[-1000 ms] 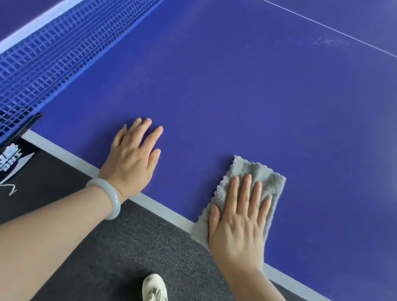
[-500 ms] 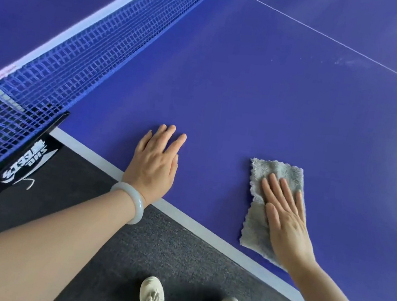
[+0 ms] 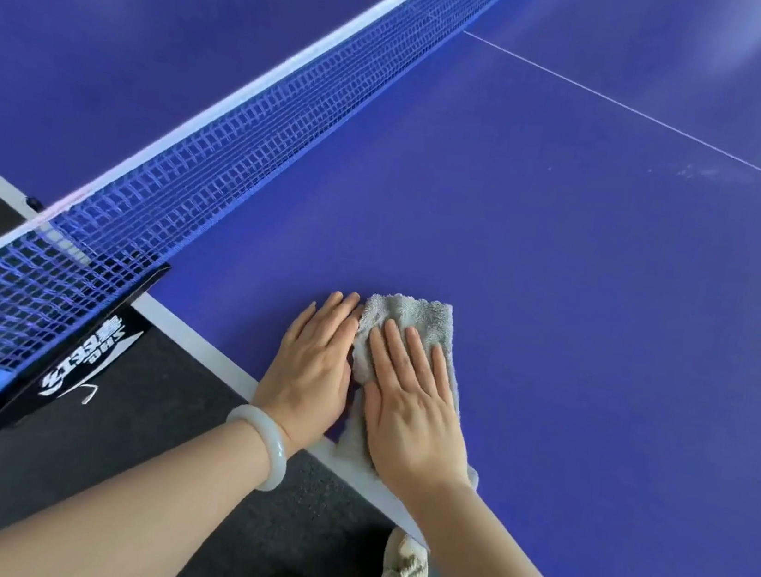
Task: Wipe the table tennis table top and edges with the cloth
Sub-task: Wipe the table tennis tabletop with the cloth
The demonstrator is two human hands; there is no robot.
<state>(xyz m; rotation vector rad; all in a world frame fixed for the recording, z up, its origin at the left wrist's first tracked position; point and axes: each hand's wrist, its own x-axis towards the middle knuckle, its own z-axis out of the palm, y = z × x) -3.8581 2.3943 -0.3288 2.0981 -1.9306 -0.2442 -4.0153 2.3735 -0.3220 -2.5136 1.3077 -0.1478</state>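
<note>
Two flat palms near the net [image 3: 243,139]: left hand [image 3: 315,367] on bench [image 3: 559,312], right hand [image 3: 416,404] pressing soft cloth [image 3: 413,317], probably best palm-pressed.

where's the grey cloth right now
In the head view, the grey cloth lies on the table tennis table at its near white edge, pressed under the right hand, with the left hand close beside it on its left.

The desk [image 3: 559,312] top is smooth blue with a soft sheen, plus a few dusty smudges. The cloth [image 3: 417,322] is grey, fluffy terry-ish stuff. The net [image 3: 253,136] is blue woven mesh and its clamp [image 3: 85,346] looks like shiny black plastic. The bangle [image 3: 268,448] is pale, polished and glassy. The floor [image 3: 52,487] is rough dark carpet.
</note>
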